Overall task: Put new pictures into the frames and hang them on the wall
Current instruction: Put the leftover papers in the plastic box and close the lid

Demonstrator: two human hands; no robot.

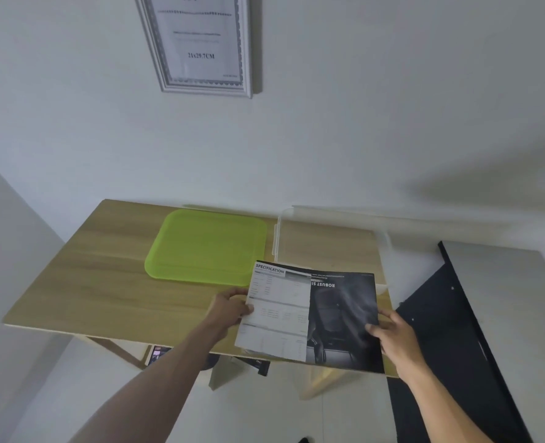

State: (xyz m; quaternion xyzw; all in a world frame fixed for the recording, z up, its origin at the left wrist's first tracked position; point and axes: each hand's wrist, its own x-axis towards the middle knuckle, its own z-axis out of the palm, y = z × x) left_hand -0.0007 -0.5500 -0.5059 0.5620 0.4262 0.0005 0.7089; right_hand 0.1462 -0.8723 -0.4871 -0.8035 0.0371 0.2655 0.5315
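Both hands hold a printed sheet [309, 314] over the near right part of the wooden table [105, 282]. Its left half is a white "SPECIFICATION" page and its right half is a dark photo. My left hand [231, 306] grips the sheet's left edge, thumb on top. My right hand [395, 338] pinches its right edge. A silver-white picture frame [197, 43] hangs on the wall above the table, holding a white insert sheet printed "21x29.7CM".
A lime-green plastic lid [207, 247] lies flat on the table's middle. A clear plastic box [328, 238] stands to its right by the wall. A black panel [462, 330] leans at the right. Dark printed papers [258, 366] lie on the floor under the table.
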